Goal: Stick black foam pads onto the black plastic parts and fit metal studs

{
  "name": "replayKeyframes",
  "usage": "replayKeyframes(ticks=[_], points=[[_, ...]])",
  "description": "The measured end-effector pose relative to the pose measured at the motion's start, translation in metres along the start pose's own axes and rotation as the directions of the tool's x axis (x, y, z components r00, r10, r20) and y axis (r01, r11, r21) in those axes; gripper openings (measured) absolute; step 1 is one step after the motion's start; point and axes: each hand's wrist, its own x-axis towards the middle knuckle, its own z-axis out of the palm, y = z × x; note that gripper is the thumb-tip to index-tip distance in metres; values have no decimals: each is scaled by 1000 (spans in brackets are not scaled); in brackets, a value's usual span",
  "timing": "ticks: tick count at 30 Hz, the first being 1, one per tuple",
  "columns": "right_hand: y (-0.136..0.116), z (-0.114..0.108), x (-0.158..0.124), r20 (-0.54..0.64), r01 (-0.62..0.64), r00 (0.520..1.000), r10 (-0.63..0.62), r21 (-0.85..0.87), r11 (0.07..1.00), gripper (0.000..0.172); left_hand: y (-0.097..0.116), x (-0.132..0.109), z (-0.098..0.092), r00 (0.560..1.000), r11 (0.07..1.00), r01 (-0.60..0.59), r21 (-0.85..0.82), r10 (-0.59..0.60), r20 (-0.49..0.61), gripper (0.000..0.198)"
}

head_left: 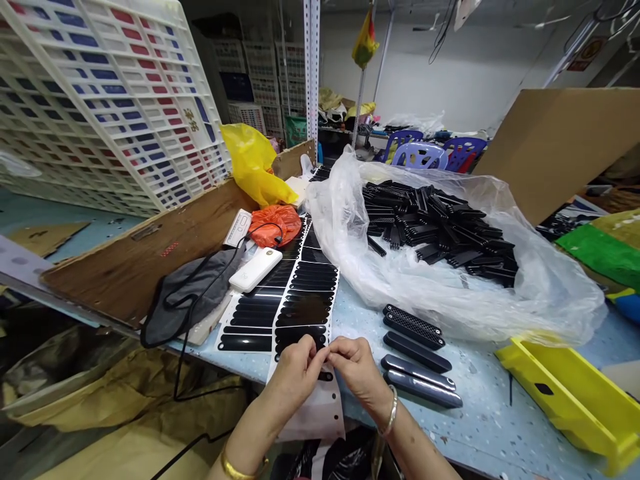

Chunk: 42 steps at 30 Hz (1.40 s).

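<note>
My left hand (299,367) and my right hand (357,368) meet at the fingertips, both closed in a pinch. What they pinch is too small or hidden to make out. Under them runs a long white backing sheet of black strip stickers (305,309), its lower end bare and hanging over the table edge. A second sticker sheet (253,320) lies to its left. Right of my hands, several dark elongated handle-like pieces (417,352) lie in a row; the farthest ones (413,327) have a textured face.
A clear plastic bag (345,220) holds a heap of black pieces (435,227). A yellow bin (565,400) stands at the right. On the left are a white power bank (256,269), a grey cloth (195,290), an orange bag (275,225), a wooden board (145,257) and a white crate (115,100).
</note>
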Motion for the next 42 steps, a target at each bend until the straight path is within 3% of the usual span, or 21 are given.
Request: replayKeyframes(ticks=[4, 9, 14, 16, 19, 21, 23, 24, 25, 27, 29, 32, 34, 36, 39, 42], points=[[0, -1, 2, -4, -2, 1000, 2, -1, 1000, 19, 0, -1, -3, 995, 994, -83, 70, 80, 54, 25], [0, -1, 7, -21, 18, 1000, -18, -12, 1000, 17, -3, -2, 2, 995, 990, -97, 100, 97, 3, 22], [13, 5, 17, -69, -53, 996, 58, 68, 996, 18, -10, 1, -3, 994, 968, 77, -237, -93, -57, 24], [20, 7, 25, -124, -84, 988, 93, 72, 994, 20, -13, 1, -23, 975, 918, 133, -373, -188, -115, 22], [28, 10, 39, -195, -90, 976, 101, 62, 994, 20, -14, -3, -74, 917, 842, 130, -524, -304, -260, 19], [29, 12, 45, -222, -82, 971, 92, 54, 995, 19, -13, -8, -112, 811, 786, 12, -619, -370, -453, 17], [28, 16, 47, -232, -73, 969, 81, 40, 997, 19, -8, -12, -141, 718, 748, -116, -654, -391, -575, 16], [26, 17, 47, -222, -70, 972, 76, 35, 997, 20, -6, -13, -149, 697, 751, -140, -645, -389, -603, 15], [24, 18, 45, -199, -70, 977, 75, 35, 997, 21, -3, -14, -153, 707, 748, -140, -648, -383, -594, 16], [17, 14, 39, -140, -76, 987, 79, 27, 997, 25, 2, -15, -145, 774, 746, -106, -657, -353, -525, 20], [6, 3, 30, -138, -49, 989, 43, -39, 998, 29, 5, -12, -125, 853, 751, -55, -657, -307, -422, 23], [-19, -30, 12, -254, 32, 965, -72, -158, 987, 32, 12, -5, -87, 950, 767, 12, -641, -209, -233, 22], [-40, -56, -2, -227, -14, 974, 10, -12, 1000, 42, 21, 0, -64, 985, 800, 23, -600, -119, -121, 22], [-58, -80, -18, -88, -97, 990, 108, 120, 988, 50, 32, 5, -46, 999, 849, -20, -528, 1, -35, 21], [-75, -106, -45, 145, -224, 967, 211, 80, 971, 51, 50, 11, -22, 981, 909, -161, -385, 190, 39, 22], [-74, -126, -70, 176, -283, 944, 279, -5, 959, 49, 62, 16, 1, 942, 918, -300, -259, 328, 70, 29]])
